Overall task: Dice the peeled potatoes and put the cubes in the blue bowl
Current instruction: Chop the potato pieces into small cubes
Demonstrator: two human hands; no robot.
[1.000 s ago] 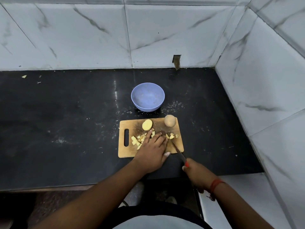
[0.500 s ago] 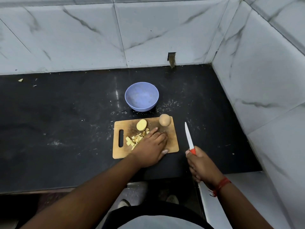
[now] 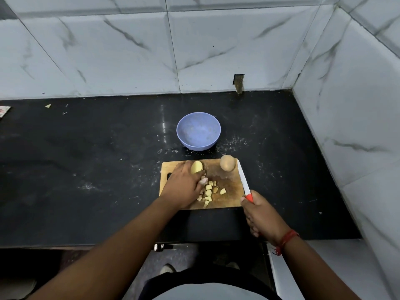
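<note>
Half a second on, we see the left hand (image 3: 184,187) shifted from the pile of cubes toward the upper left of the cutting board (image 3: 229,180), its fingers now reaching round the yellow potato half (image 3: 196,167); whether they have actually gripped it we cannot tell. Our right hand (image 3: 260,215) stays wrapped round the red handle of the knife (image 3: 243,179), whose white blade lies along the board's right edge, pointing to the top of the frame. Potato cubes (image 3: 208,192) sit scattered at the board's centre and lower middle, just right of the left hand. A second potato (image 3: 227,162), whole and paler brown, stands at the board's upper right corner, close to the blade's tip. Above the board, near centre frame, the blue bowl (image 3: 198,131) waits on the black bench (image 3: 86,159) and looks empty. We judge the task well short of halfway: one portion is diced, none of it is in the bowl, and the half and the whole potato remain to be cut
</note>
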